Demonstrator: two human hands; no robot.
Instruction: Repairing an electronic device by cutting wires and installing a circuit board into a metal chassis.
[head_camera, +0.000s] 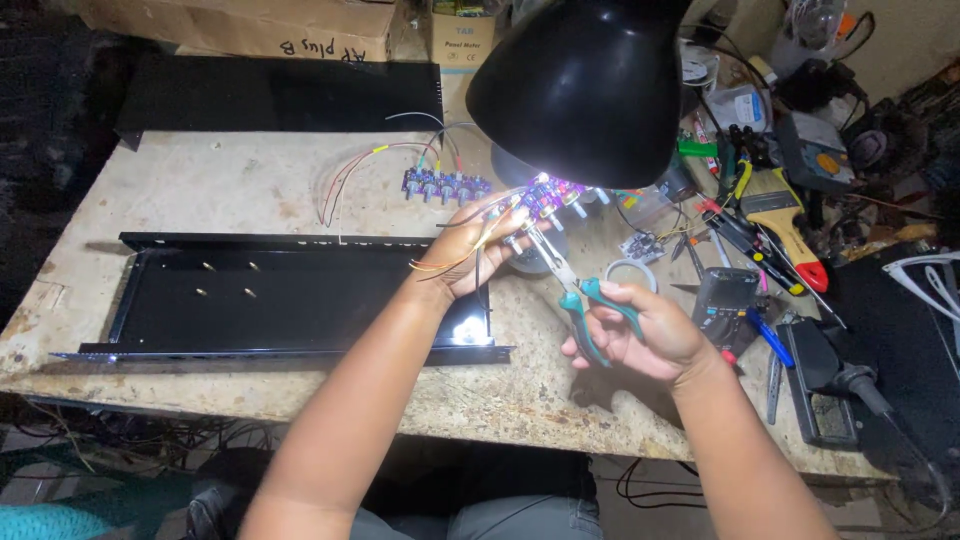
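My left hand (468, 248) holds up a small purple circuit board (540, 197) with knob shafts and thin coloured wires trailing from it, right under the lamp. My right hand (640, 330) grips teal-handled pliers (572, 287), whose metal jaws reach up to the underside of that board. A second purple board (445, 184) with a row of potentiometers and red, yellow and white wires lies on the table behind my left hand.
A black desk lamp shade (585, 85) hangs over the work. A black metal chassis tray (300, 295) lies at the left. Tools crowd the right: a paintbrush (778, 210), screwdrivers (765, 255), a multimeter (728, 300), a soldering iron (860, 385). Cardboard boxes (250, 25) stand at the back.
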